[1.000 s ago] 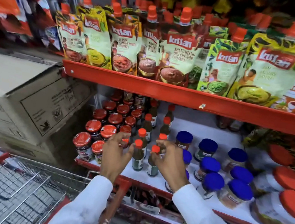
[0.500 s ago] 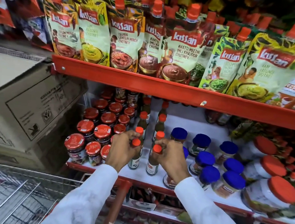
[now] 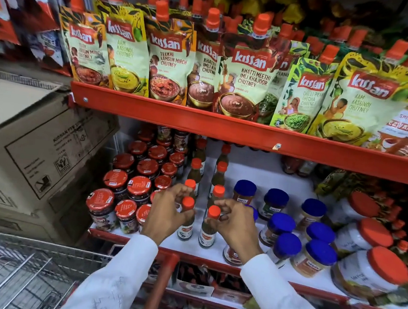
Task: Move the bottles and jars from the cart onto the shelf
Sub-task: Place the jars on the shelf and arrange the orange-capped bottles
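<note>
Shelving in a shop aisle carried chutney pouches [image 3: 248, 65] above a white shelf [image 3: 259, 176] of jars and bottles. Left hand [image 3: 169, 214] gripped the neck of one orange-capped bottle [image 3: 186, 224] standing at the shelf front; right hand [image 3: 234, 224] gripped its neighbour bottle [image 3: 208, 231]. Wire cart [image 3: 6, 271] stood below left.

Got long white sleeves [image 3: 117, 279] on both arms, cuffs at my wrists; left hand [image 3: 165, 216] and right hand [image 3: 235, 226] bare, no gloves.
</note>
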